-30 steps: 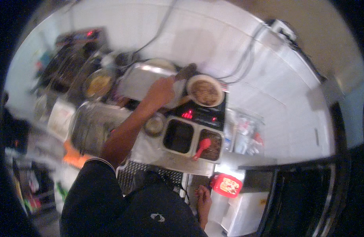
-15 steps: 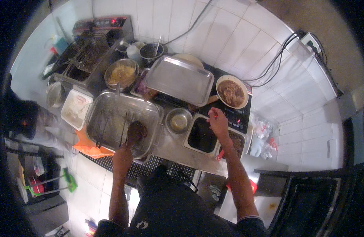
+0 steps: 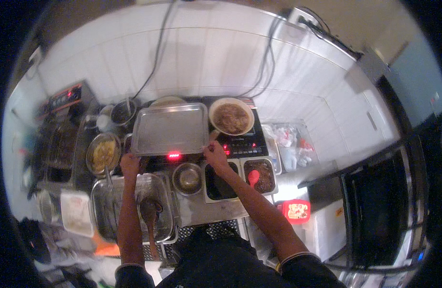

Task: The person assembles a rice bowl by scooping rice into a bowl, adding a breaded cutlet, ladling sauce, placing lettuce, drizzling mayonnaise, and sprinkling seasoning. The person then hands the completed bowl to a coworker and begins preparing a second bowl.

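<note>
A shallow metal tray (image 3: 170, 128) lies over the back of the counter, in front of the wall. My left hand (image 3: 130, 163) closes on its near left corner, and my right hand (image 3: 215, 154) pinches its near right corner. Under my left forearm, a large clear rectangular tub (image 3: 106, 204) stands on the counter. A wooden spoon (image 3: 150, 218) rests in it, its handle over the near rim. Right of the tray, a pan of brown cooked food (image 3: 232, 116) sits on an induction cooker (image 3: 245, 147) with lit red lights.
A bowl of yellow food (image 3: 104, 152) stands left of the tray. Nearer me are a round steel bowl (image 3: 187, 179), a dark-filled square container (image 3: 221, 185) and another with a red spoon (image 3: 253, 177). A fryer (image 3: 62, 144) stands far left; cables (image 3: 158, 53) hang along the wall.
My left hand has let go of the wooden spoon, leaving it in the tub, and moved to the tray. My right hand has come to the tray's other corner. The view has turned right.
</note>
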`<state>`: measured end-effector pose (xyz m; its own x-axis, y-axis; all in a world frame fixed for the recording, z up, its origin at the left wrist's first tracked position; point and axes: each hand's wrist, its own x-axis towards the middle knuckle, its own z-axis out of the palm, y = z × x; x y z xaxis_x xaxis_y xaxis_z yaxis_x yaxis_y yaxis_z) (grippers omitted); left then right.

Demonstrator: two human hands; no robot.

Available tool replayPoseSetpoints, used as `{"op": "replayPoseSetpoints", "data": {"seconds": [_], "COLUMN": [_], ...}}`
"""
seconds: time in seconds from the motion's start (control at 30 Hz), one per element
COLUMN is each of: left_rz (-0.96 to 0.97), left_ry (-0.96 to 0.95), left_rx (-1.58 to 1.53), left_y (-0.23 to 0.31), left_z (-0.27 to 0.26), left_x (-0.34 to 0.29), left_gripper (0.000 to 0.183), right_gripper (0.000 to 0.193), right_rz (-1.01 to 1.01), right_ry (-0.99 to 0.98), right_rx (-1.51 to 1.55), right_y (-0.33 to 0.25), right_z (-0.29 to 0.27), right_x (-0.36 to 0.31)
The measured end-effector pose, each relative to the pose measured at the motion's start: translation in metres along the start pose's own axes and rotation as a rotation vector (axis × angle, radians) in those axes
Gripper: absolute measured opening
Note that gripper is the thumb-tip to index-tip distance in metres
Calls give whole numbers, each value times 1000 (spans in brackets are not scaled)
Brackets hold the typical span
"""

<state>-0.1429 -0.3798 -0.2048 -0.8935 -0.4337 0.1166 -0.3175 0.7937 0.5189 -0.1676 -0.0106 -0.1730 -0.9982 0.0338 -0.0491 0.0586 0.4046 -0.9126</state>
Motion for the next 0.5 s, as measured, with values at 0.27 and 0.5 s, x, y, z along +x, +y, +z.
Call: {"op": "replayPoseSetpoints", "data": {"seconds": [0.27,0.5], "left_rz": [267,100], "left_ry": [13,-142], "left_rx": [3,166], "left_y": [46,72], "left_z": [21,37], "left_x": [36,52], "left_gripper": [37,48], "right_gripper": [20,20], "right_rz": [48,133], "right_ry": [69,77], "right_rx": [490,651], "right_y": [-34,-35], "right_z": [-50,-77], "right_x": [-26,-35]}}
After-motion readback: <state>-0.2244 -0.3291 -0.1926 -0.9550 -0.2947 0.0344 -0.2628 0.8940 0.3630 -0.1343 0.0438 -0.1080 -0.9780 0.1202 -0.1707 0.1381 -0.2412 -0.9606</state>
